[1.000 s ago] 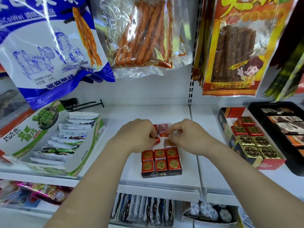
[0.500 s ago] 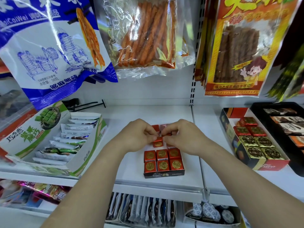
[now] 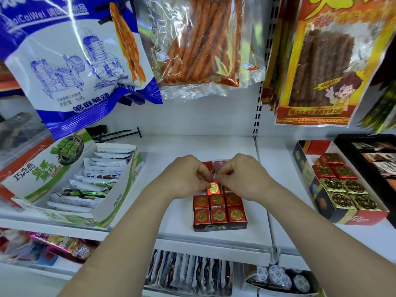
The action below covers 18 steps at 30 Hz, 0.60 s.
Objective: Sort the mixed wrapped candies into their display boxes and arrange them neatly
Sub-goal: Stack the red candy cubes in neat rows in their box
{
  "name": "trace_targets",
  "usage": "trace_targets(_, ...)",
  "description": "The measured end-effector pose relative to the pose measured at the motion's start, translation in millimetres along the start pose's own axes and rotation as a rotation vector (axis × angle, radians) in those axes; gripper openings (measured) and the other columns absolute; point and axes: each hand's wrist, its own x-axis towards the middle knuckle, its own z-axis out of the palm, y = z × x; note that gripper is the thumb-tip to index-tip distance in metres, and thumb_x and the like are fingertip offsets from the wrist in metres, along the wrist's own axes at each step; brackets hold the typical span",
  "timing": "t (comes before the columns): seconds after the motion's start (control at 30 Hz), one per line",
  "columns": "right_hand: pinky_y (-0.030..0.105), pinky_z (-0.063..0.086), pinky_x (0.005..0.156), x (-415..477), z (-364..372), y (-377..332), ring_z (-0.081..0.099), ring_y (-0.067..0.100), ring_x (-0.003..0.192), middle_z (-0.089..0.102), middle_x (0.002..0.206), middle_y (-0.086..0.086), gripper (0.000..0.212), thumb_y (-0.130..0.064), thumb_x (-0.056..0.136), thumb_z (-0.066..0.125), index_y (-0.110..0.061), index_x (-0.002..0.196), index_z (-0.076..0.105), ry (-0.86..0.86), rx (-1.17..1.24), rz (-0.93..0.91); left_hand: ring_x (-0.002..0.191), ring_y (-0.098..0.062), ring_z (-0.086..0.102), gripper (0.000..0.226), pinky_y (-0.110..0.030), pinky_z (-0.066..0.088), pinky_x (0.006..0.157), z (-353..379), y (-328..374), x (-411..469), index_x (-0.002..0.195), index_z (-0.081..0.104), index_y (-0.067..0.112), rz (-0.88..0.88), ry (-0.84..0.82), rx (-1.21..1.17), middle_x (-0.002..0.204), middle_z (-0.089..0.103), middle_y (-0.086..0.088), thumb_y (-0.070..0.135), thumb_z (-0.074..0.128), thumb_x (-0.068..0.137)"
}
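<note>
A small dark display box (image 3: 220, 227) sits on the white shelf in the middle, with two full rows of red square candies (image 3: 218, 209) bearing gold seals. My left hand (image 3: 184, 177) and my right hand (image 3: 244, 176) meet just behind those rows. Between their fingertips they pinch one red candy with a gold seal (image 3: 213, 188), held face up over the third row. The back of the box is mostly hidden by my hands.
A green and white box of wrapped bars (image 3: 70, 181) stands at the left. At the right a larger box (image 3: 342, 217) holds red and gold candies, with a black tray (image 3: 351, 142) beyond. Snack bags (image 3: 201, 43) hang overhead.
The red candy held between my fingertips has come down from the back of the box to the third row and now shows its gold seal. My hands moved slightly closer to me.
</note>
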Motion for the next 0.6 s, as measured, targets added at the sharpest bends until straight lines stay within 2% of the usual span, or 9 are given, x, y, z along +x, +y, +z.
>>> trace_targets(0.07, 0.025, 0.049, 0.064, 0.2, -8.0, 2.1, 0.061, 0.010, 0.074, 0.069, 0.073, -0.010, 0.022, -0.024, 0.088, 0.060, -0.025, 0.074, 0.077, -0.007, 0.064, 0.029, 0.085, -0.005, 0.068, 0.016, -0.029, 0.055, 0.087, 0.9, 0.8, 0.1, 0.095, 0.077, 0.022, 0.001, 0.016, 0.007, 0.091, 0.074, 0.007, 0.017, 0.077, 0.080)
trace_targets(0.17, 0.025, 0.052, 0.073, -1.3, -19.3, 7.4, 0.064, 0.007, 0.081, 0.071, 0.082, -0.012, 0.018, -0.025, 0.088, 0.062, -0.025, 0.080, 0.078, -0.009, 0.132, 0.050, 0.083, -0.003, 0.067, 0.013, -0.029, 0.055, 0.086, 2.6, 0.7, 0.9, 0.090, 0.078, 0.026, 0.001, 0.040, 0.026, 0.088, 0.073, 0.011, 0.021, 0.079, 0.078)
trace_targets(0.33, 0.022, 0.049, 0.077, -5.0, -19.0, 9.6, 0.062, 0.005, 0.088, 0.069, 0.088, -0.013, 0.017, -0.022, 0.089, 0.061, -0.022, 0.086, 0.078, -0.025, 0.178, 0.057, 0.079, -0.001, 0.066, 0.009, -0.028, 0.055, 0.081, 5.8, -0.5, 2.9, 0.083, 0.078, 0.029, -0.002, 0.066, 0.032, 0.082, 0.072, 0.014, 0.023, 0.081, 0.076)
trace_targets(0.43, 0.024, 0.051, 0.078, -4.9, -18.3, 8.1, 0.063, 0.008, 0.087, 0.071, 0.092, -0.010, 0.019, -0.022, 0.091, 0.059, -0.023, 0.087, 0.077, -0.011, 0.185, 0.063, 0.074, 0.002, 0.063, 0.007, -0.016, 0.048, 0.071, 2.8, 0.1, 3.6, 0.080, 0.078, 0.025, 0.012, 0.172, -0.032, 0.076, 0.070, 0.015, 0.022, 0.081, 0.075)
trace_targets(0.53, 0.021, 0.048, 0.074, -4.9, -18.6, 7.8, 0.059, 0.006, 0.083, 0.067, 0.091, -0.012, 0.020, -0.020, 0.092, 0.056, -0.022, 0.094, 0.076, 0.013, 0.158, 0.051, 0.080, -0.003, 0.060, 0.016, -0.013, 0.040, 0.070, 0.4, 2.3, 5.6, 0.092, 0.074, 0.026, 0.009, 0.372, -0.020, 0.084, 0.067, 0.013, 0.023, 0.079, 0.078)
trace_targets(0.6, 0.016, 0.042, 0.066, -4.8, -17.6, 8.7, 0.053, 0.004, 0.075, 0.058, 0.079, -0.018, 0.019, -0.019, 0.092, 0.056, -0.021, 0.100, 0.073, 0.013, 0.152, 0.038, 0.090, -0.009, 0.057, 0.026, -0.018, 0.040, 0.076, 4.4, 2.9, 7.0, 0.104, 0.071, 0.027, 0.019, 0.368, 0.111, 0.098, 0.065, 0.010, 0.026, 0.078, 0.079)
